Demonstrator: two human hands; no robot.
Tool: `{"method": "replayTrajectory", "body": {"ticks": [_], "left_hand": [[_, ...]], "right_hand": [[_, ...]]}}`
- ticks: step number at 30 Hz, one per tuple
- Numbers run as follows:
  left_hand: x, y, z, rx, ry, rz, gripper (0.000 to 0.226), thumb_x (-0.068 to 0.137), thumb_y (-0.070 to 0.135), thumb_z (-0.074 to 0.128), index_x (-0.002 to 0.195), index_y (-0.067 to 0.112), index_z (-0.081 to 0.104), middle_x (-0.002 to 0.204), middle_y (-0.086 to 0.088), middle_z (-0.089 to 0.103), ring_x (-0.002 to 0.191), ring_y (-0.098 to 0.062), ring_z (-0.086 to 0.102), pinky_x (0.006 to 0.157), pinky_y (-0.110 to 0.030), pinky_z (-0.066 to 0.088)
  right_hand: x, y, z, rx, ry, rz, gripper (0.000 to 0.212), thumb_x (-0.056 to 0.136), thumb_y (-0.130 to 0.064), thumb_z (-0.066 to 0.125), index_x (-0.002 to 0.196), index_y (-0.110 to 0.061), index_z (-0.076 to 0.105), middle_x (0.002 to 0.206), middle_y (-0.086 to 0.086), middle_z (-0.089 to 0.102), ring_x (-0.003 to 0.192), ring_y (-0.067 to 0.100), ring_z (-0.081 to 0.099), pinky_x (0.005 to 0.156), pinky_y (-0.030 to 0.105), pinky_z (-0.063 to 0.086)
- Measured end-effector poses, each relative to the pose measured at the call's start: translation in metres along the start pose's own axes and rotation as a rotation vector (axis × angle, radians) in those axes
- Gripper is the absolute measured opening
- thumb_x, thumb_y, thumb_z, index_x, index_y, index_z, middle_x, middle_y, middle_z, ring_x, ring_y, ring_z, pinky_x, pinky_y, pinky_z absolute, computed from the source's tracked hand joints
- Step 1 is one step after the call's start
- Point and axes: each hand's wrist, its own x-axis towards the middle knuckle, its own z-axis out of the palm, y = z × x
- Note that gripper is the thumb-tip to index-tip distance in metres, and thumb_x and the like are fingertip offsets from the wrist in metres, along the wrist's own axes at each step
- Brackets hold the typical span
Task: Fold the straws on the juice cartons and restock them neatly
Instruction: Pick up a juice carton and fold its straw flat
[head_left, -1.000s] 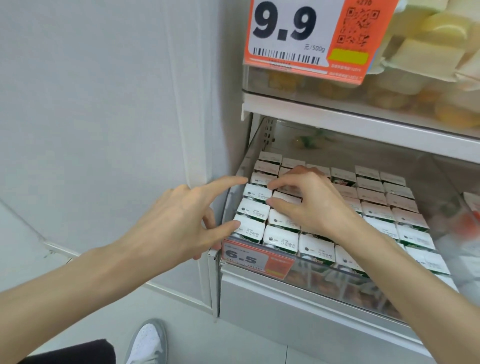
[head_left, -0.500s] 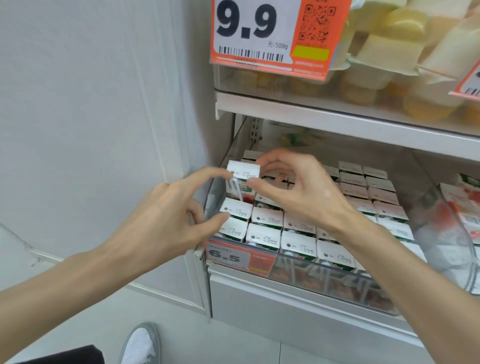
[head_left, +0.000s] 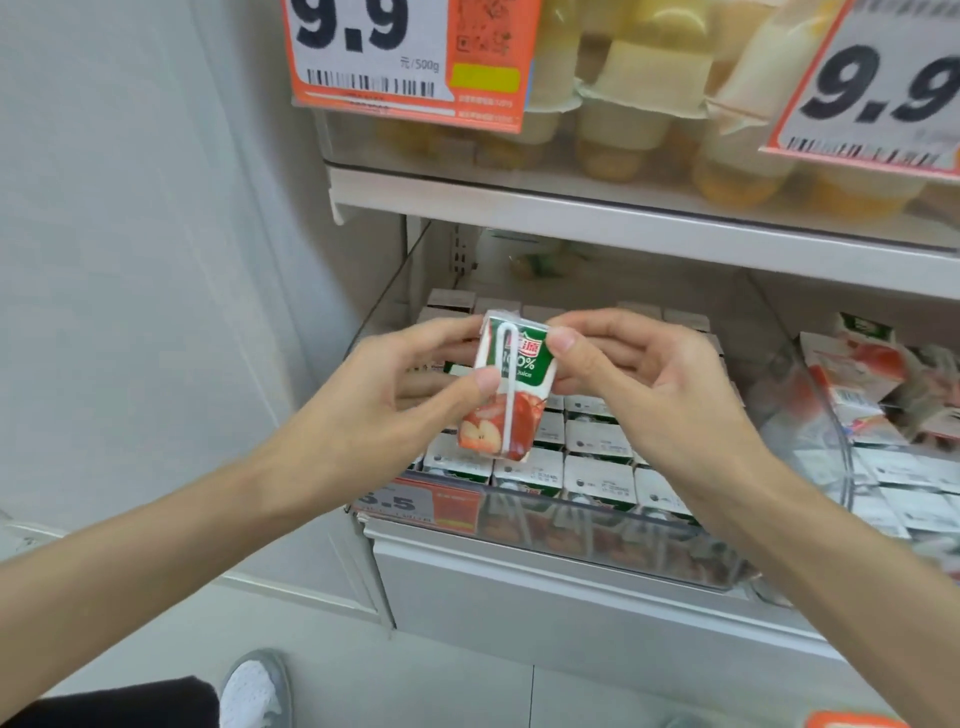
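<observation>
Item: apple juice carton (head_left: 511, 384), upright, held between my hands above the shelved cartons (head_left: 597, 467). My left hand (head_left: 395, 395) pinches its left edge, thumb on the front beside the white straw (head_left: 508, 384). My right hand (head_left: 639, 374) pinches the top right corner.

Two hands (head_left: 374, 400) (head_left: 654, 395); one held carton (head_left: 531, 370); one straw (head_left: 511, 415).

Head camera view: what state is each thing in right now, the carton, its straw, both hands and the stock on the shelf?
juice carton: held above the shelf stock between both hands, front facing the camera.
straw: lying along the carton's front, bent over at its top.
left hand: grips the carton's left side.
right hand: pinches its upper right corner.
shelved cartons: upright in rows.
</observation>
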Motion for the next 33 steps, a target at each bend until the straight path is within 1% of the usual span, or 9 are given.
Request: {"method": "replayTrajectory", "body": {"ticks": [5, 9, 12, 16, 19, 25, 29, 31, 33], "left_hand": [[0.007, -0.001, 0.013, -0.137, 0.003, -0.116, 0.037, 0.100, 0.027, 0.065, 0.137, 0.022, 0.068, 0.122, 0.005, 0.080, 0.110, -0.016, 0.078, 0.095, -0.031, 0.063], [0.011, -0.002, 0.017, -0.269, 0.020, -0.213, 0.038, 0.104, 0.023, 0.063, 0.141, 0.017, 0.064, 0.122, -0.001, 0.080, 0.111, -0.021, 0.078, 0.099, -0.034, 0.060], [0.011, -0.002, 0.017, -0.299, -0.011, -0.231, 0.038, 0.104, 0.024, 0.063, 0.141, 0.016, 0.064, 0.122, -0.002, 0.080, 0.112, -0.024, 0.078, 0.098, -0.032, 0.061], [0.008, -0.004, 0.018, -0.317, -0.065, -0.196, 0.039, 0.108, 0.025, 0.057, 0.146, 0.020, 0.062, 0.129, -0.001, 0.078, 0.119, -0.022, 0.075, 0.101, -0.029, 0.058], [0.007, -0.006, 0.016, -0.338, -0.078, -0.178, 0.043, 0.107, 0.025, 0.056, 0.150, 0.026, 0.057, 0.132, -0.002, 0.076, 0.123, -0.022, 0.073, 0.104, -0.030, 0.057], [0.004, -0.005, 0.014, -0.438, -0.146, -0.236, 0.043, 0.106, 0.036, 0.054, 0.147, 0.027, 0.061, 0.135, -0.003, 0.074, 0.125, -0.024, 0.071, 0.104, -0.033, 0.057], [0.000, -0.003, 0.013, -0.469, -0.193, -0.256, 0.040, 0.110, 0.032, 0.047, 0.144, 0.021, 0.064, 0.135, -0.006, 0.074, 0.125, -0.026, 0.072, 0.102, -0.031, 0.058], [0.000, -0.003, 0.011, -0.436, -0.201, -0.246, 0.041, 0.108, 0.033, 0.052, 0.148, 0.024, 0.060, 0.136, -0.006, 0.074, 0.124, -0.027, 0.072, 0.105, -0.032, 0.056], [0.001, -0.003, 0.011, -0.405, -0.176, -0.254, 0.046, 0.102, 0.034, 0.063, 0.148, 0.027, 0.058, 0.131, -0.007, 0.076, 0.121, -0.028, 0.074, 0.105, -0.032, 0.055]], "right_hand": [[-0.009, 0.003, 0.000, 0.031, 0.086, 0.052, 0.030, 0.094, -0.044, 0.072, 0.118, -0.027, 0.074, 0.105, -0.008, 0.082, 0.099, 0.010, 0.078, 0.087, 0.020, 0.061], [-0.016, 0.006, 0.000, -0.063, 0.080, 0.100, 0.031, 0.092, -0.042, 0.079, 0.120, -0.034, 0.070, 0.107, -0.011, 0.080, 0.100, 0.007, 0.077, 0.086, 0.031, 0.064], [-0.021, 0.008, -0.002, -0.053, 0.071, 0.125, 0.029, 0.090, -0.039, 0.082, 0.117, -0.036, 0.072, 0.104, -0.012, 0.080, 0.096, 0.005, 0.077, 0.085, 0.024, 0.063], [-0.023, 0.007, -0.003, -0.001, 0.093, 0.149, 0.021, 0.093, -0.033, 0.080, 0.113, -0.030, 0.075, 0.104, -0.010, 0.082, 0.093, 0.009, 0.079, 0.082, 0.024, 0.063], [-0.025, 0.006, -0.003, 0.101, 0.103, 0.186, 0.017, 0.094, -0.026, 0.079, 0.110, -0.021, 0.078, 0.104, -0.007, 0.083, 0.089, 0.012, 0.081, 0.081, 0.018, 0.061], [-0.027, 0.001, 0.002, 0.259, 0.046, 0.242, 0.016, 0.099, -0.018, 0.073, 0.111, -0.010, 0.079, 0.108, 0.000, 0.083, 0.097, 0.018, 0.081, 0.093, 0.031, 0.064], [-0.030, -0.004, 0.004, 0.140, -0.042, 0.251, 0.030, 0.084, -0.044, 0.083, 0.109, -0.028, 0.081, 0.107, -0.008, 0.082, 0.103, 0.011, 0.078, 0.098, 0.033, 0.057], [-0.030, -0.003, 0.007, 0.055, -0.039, 0.213, 0.043, 0.073, -0.047, 0.089, 0.111, -0.030, 0.079, 0.106, -0.009, 0.081, 0.100, 0.008, 0.077, 0.087, 0.026, 0.059], [-0.029, -0.002, 0.011, 0.012, -0.029, 0.184, 0.050, 0.070, -0.039, 0.095, 0.115, -0.028, 0.076, 0.101, -0.001, 0.077, 0.088, 0.009, 0.077, 0.075, 0.022, 0.062]]}}
